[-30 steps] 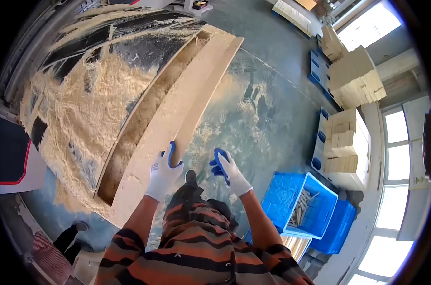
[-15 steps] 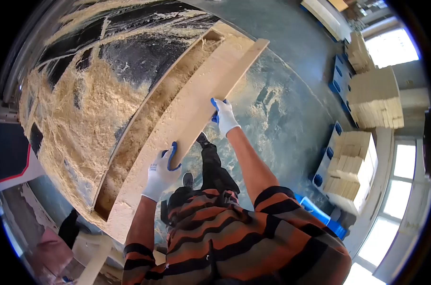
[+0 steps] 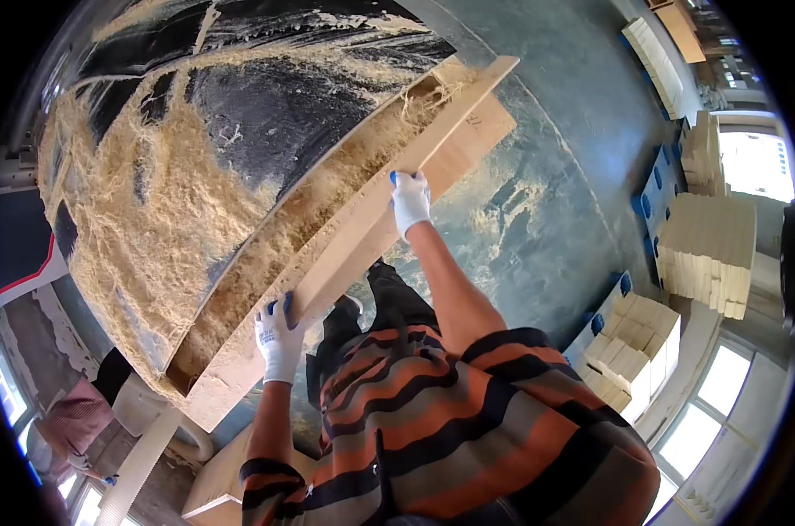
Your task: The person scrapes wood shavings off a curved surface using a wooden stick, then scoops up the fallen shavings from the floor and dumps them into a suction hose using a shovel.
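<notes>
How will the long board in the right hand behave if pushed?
The board is probably stiff, showing no obvious sag. Its smooth-looking face may make it slippery. Being long and narrow, it could pivot if pushed near one end.

left hand [image 3: 279, 340] closer in, gloved | right hand [image 3: 410, 202] farther forward, gloved | 2 forearms [image 3: 454, 285] bare

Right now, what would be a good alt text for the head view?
A person's gloved left hand and right hand hold a long wooden board beside a narrow trough of wood shavings. More shavings partly cover a black surface.
</notes>
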`<action>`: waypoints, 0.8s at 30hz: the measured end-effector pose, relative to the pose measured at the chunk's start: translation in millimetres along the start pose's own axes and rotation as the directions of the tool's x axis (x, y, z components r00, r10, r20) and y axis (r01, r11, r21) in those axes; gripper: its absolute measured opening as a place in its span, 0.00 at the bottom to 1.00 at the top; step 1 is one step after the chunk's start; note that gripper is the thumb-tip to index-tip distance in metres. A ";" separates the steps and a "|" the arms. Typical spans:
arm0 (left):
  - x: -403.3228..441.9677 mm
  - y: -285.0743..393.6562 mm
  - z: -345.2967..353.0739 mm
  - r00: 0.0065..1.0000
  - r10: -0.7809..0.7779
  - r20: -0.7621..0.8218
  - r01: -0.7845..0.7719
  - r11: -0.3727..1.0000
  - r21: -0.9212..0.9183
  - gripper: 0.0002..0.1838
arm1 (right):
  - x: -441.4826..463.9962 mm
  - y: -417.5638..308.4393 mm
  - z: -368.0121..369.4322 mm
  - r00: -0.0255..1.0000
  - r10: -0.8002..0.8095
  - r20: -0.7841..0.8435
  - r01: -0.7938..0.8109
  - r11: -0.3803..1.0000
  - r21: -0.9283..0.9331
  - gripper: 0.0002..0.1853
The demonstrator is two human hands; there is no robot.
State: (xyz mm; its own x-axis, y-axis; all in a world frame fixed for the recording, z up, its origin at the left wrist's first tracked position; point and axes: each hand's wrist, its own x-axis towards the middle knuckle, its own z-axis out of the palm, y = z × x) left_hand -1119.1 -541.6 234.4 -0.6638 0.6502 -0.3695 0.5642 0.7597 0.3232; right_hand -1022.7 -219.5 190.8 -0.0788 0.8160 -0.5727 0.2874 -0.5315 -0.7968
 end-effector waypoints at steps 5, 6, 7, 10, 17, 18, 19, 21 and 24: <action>-9.2 -25.6 4.6 0.995 -0.097 -0.012 0.096 0.993 -0.068 0.25 | 19.3 -15.9 35.9 0.996 -0.081 0.022 0.082 0.994 -0.074 0.12; -6.8 -27.4 1.4 0.994 -0.112 0.001 0.111 0.991 -0.080 0.24 | 21.2 -16.4 46.5 0.994 -0.108 0.005 0.108 0.991 -0.082 0.12; -5.5 -31.4 -1.9 0.993 -0.103 -0.053 0.099 0.992 -0.083 0.24 | 24.1 -14.1 54.4 0.984 -0.177 0.021 0.179 0.972 -0.155 0.13; -17.8 -45.5 -3.8 0.981 -0.108 -0.161 0.086 0.987 -0.138 0.23 | 4.8 -17.5 63.1 0.947 -0.294 0.130 0.319 0.909 -0.266 0.14; -24.9 -58.1 -23.6 0.963 -0.052 -0.264 -0.004 0.978 -0.207 0.22 | -37.7 -64.6 82.6 0.963 -0.228 0.145 0.230 0.973 0.004 0.09; -18.1 -50.3 -32.3 0.966 -0.031 -0.255 -0.020 0.981 -0.194 0.21 | -27.0 -59.4 71.1 0.973 -0.206 0.109 0.205 0.979 0.016 0.09; -12.6 -45.2 -37.4 0.972 -0.003 -0.236 -0.041 0.983 -0.180 0.20 | -21.3 -57.6 61.4 0.976 -0.207 0.070 0.205 0.978 0.033 0.08; 2.5 -38.7 -41.8 0.981 0.032 -0.191 -0.062 0.987 -0.149 0.20 | -11.0 -48.8 44.8 0.981 -0.195 -0.018 0.195 0.978 0.072 0.07; 16.3 -52.1 -37.5 0.983 0.070 -0.171 -0.082 0.994 -0.068 0.18 | 14.8 -17.8 48.5 0.983 -0.134 -0.126 0.146 0.985 0.092 0.06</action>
State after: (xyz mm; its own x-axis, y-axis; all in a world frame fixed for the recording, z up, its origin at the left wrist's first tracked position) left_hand -1177.8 -570.8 244.2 -0.6970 0.6909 -0.1918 0.5820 0.7014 0.4114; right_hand -1075.3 -208.9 187.2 0.0042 0.9020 -0.4316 0.1841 -0.4250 -0.8863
